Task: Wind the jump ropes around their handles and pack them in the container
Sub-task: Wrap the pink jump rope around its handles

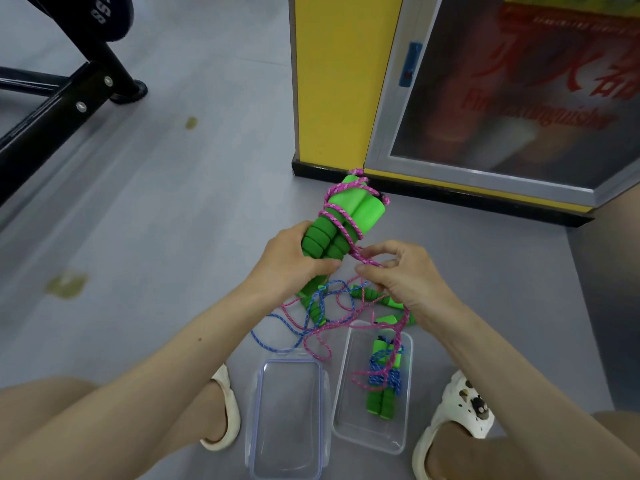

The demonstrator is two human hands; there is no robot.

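My left hand grips a pair of green jump-rope handles held side by side, with a few turns of pink rope around them. My right hand pinches the pink rope just right of the handles; the slack hangs down to the floor. A loose blue rope with green handles lies tangled below my hands. In the clear container lies a wound bundle with blue rope.
The clear lid lies on the grey floor left of the container, between my feet in pale sandals. A yellow pillar and a glazed cabinet door stand ahead. A black metal frame is at the upper left.
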